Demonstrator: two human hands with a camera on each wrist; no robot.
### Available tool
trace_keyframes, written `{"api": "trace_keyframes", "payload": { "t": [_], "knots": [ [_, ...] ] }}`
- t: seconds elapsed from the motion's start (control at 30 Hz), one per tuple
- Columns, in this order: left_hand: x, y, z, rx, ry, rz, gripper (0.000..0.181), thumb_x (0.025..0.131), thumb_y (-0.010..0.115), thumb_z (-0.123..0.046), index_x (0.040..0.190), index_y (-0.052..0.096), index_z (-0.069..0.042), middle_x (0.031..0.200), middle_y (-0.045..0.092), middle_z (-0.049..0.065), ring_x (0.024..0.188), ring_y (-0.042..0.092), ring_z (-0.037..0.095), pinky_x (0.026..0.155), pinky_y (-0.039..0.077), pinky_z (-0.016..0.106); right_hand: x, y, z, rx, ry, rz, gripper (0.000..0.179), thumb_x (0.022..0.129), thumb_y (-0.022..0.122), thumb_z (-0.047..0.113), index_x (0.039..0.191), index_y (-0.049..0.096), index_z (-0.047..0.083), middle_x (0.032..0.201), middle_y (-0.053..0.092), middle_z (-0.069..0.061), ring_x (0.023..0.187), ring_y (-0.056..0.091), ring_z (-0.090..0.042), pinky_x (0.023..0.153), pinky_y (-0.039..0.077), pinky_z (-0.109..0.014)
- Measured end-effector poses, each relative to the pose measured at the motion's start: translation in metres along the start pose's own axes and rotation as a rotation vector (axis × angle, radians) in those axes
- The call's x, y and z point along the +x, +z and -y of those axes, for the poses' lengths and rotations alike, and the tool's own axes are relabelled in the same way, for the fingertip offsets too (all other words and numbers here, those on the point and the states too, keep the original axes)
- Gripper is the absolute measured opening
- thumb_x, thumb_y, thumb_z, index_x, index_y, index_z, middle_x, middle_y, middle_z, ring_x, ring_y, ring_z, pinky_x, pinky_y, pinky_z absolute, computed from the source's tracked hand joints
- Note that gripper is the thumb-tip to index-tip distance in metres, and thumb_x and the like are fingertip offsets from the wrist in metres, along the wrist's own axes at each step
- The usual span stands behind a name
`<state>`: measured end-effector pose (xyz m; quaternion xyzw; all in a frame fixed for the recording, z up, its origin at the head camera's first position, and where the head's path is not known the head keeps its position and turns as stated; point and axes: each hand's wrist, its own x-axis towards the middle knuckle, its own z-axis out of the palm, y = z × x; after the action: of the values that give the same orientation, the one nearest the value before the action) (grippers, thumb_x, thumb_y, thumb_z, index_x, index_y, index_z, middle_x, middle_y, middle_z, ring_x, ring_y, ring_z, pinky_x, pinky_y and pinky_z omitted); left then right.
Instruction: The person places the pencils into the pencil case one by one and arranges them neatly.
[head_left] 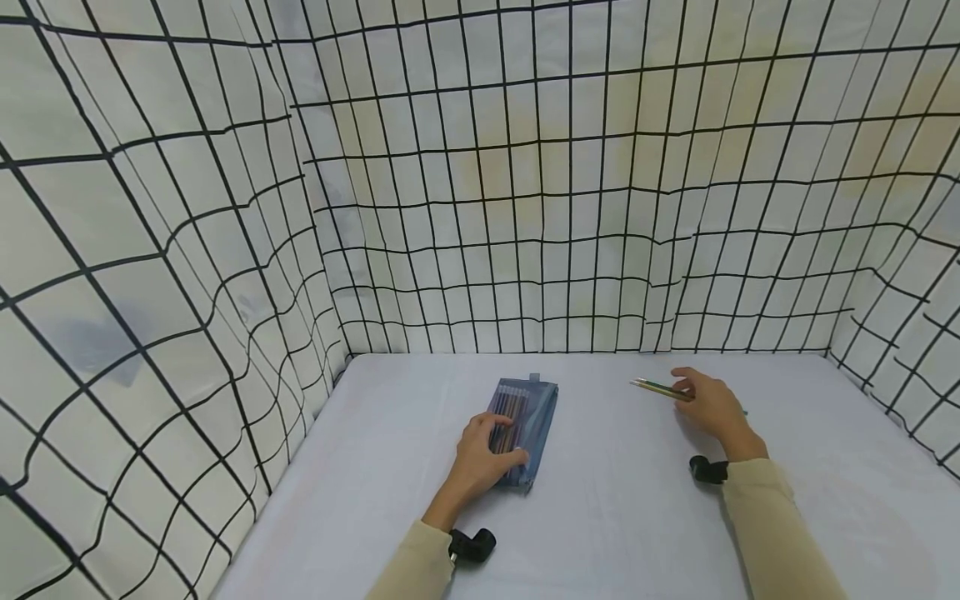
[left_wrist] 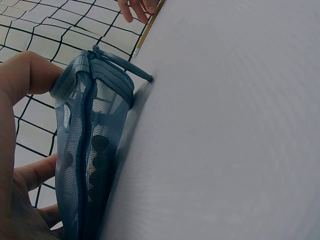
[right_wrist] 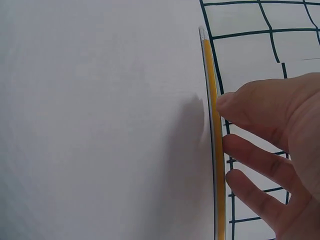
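A blue mesh pencil case [head_left: 542, 421] with several pencils showing in it lies flat near the middle of the white table. My left hand [head_left: 480, 454] holds it from above, the thumb and bent fingers spread across it. Up close, the case's zip and strap end [left_wrist: 122, 62] face the left wrist camera. Farther right, two pencils [head_left: 652, 386] lie side by side, one of them yellow [right_wrist: 216, 130]. Over them is my right hand [head_left: 712, 408], its fingers spread loosely and the fingertips at the yellow pencil's edge.
Black grid netting [head_left: 570, 208] over pale cloth walls in the table [head_left: 360, 467] at the back and both sides. A black wrist camera [head_left: 472, 546] sits on the left wrist, and another [head_left: 707, 469] on the right.
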<state>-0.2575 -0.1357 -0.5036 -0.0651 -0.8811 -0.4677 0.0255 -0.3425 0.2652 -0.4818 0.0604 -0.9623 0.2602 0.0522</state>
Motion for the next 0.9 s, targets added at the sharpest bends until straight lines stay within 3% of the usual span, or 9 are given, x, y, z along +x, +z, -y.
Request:
{"api": "trace_keyframes", "payload": {
  "t": [0.27,0.6,0.9],
  "knots": [
    [0.0000,-0.0001,-0.0013,0.003,-0.003,-0.005,0.057,0.079,0.076,-0.039,0.131,0.061,-0.018,0.159,0.037,0.017,0.147,0.036,0.043,0.112,0.035,0.068,-0.0013,-0.0001,-0.0033,-0.010,0.005,0.023,0.052,0.089,0.061,0.002,0.141,0.052,0.000,0.124,0.070,-0.022,0.113,0.065,-0.044,0.091,0.049,-0.059],
    [0.0000,0.0011,-0.0004,0.007,-0.014,-0.006,0.058,0.080,0.076,-0.039,0.131,0.060,-0.019,0.159,0.037,0.016,0.145,0.038,0.041,0.111,0.037,0.067,-0.0014,-0.0010,-0.0022,-0.027,-0.018,0.043,0.046,0.089,0.059,-0.002,0.134,0.058,0.001,0.106,0.073,-0.014,0.097,0.066,-0.033,0.077,0.050,-0.045],
    [-0.0007,0.0005,-0.0011,0.006,-0.018,-0.004,0.059,0.079,0.076,-0.039,0.131,0.060,-0.019,0.159,0.037,0.016,0.145,0.038,0.042,0.110,0.038,0.067,-0.0002,0.0001,-0.0009,-0.034,-0.012,0.054,0.042,0.091,0.061,0.000,0.133,0.059,0.003,0.106,0.072,-0.017,0.089,0.064,-0.027,0.075,0.049,-0.044]
  ]
}}
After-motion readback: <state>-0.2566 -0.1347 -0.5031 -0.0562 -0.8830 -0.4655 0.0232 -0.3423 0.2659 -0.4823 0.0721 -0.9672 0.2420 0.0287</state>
